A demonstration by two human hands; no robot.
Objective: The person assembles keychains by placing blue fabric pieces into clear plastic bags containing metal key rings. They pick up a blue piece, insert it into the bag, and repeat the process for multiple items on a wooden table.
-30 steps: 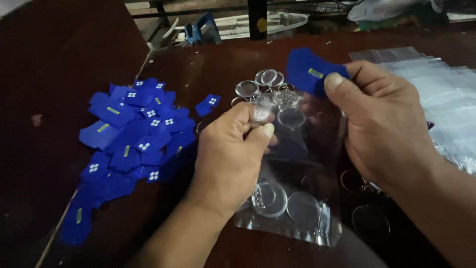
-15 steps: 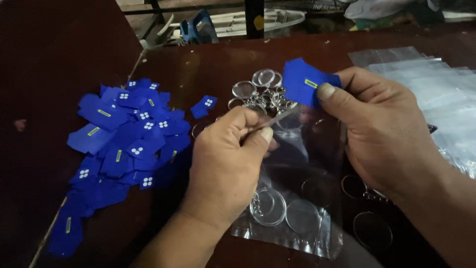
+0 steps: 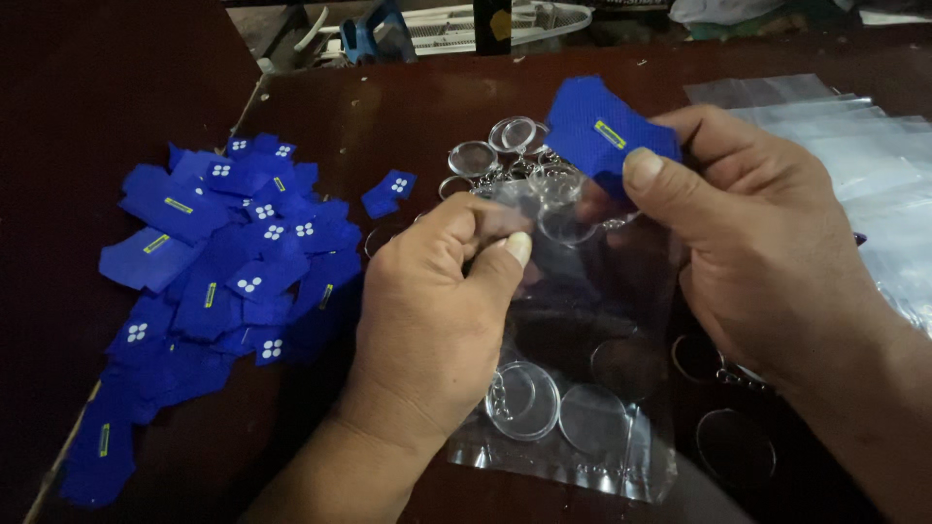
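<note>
1. Head view: a clear plastic bag [image 3: 582, 388] lies nearest on the desk [image 3: 388, 97], round clear keychain blanks inside.
2. Left hand [image 3: 437, 311] pinches the bag's mouth open; right hand [image 3: 748, 243] pinches a blue card [image 3: 602, 131] above it.
3. Blue cards [image 3: 214, 262] lie heaped left; spare bags [image 3: 874, 165] lie far right.

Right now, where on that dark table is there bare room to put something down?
Bare table lies above the heap of blue fabric pieces, and along the far left edge. The middle is crowded: both hands, the left and the right, hold a clear bag among clear round keychains. Plastic bags cover the right side.
</note>
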